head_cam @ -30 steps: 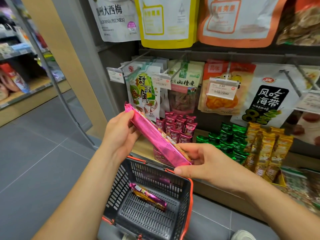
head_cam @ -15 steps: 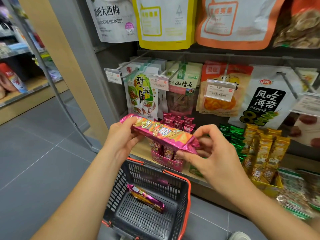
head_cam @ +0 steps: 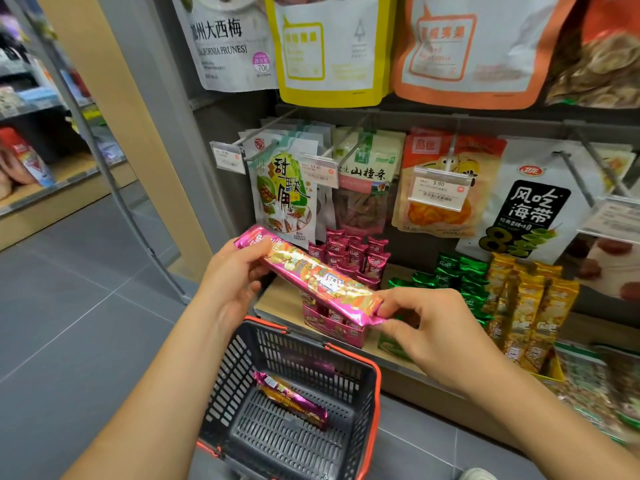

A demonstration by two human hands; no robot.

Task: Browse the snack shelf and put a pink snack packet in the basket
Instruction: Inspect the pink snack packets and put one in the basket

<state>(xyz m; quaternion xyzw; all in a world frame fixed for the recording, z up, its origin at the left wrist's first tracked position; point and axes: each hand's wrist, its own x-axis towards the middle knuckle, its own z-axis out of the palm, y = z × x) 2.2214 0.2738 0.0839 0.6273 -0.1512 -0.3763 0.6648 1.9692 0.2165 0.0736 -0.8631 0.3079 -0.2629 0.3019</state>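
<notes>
Pink snack packet (head_cam: 313, 275) held above dark basket (head_cam: 360, 441) with orange rim, printed face up — left hand (head_cam: 230, 284) grips upper-left end, right hand (head_cam: 427, 332) pinches lower-right end. Second pink packet (head_cam: 291, 400) lies on basket floor. Behind, on snack shelf (head_cam: 277, 301) — pink display box (head_cam: 334, 327), green packets (head_cam: 453, 275), gold packets (head_cam: 526, 306).

Head camera faces forward-down, seemingly near the snack shelf (head_cam: 277, 301) and basket (head_cam: 376, 379).

Left hand (head_cam: 235, 282), right hand (head_cam: 426, 337) bare; forearms (head_cam: 156, 393) bare; pale grey shoe toe (head_cam: 478, 474) at bottom edge.
</notes>
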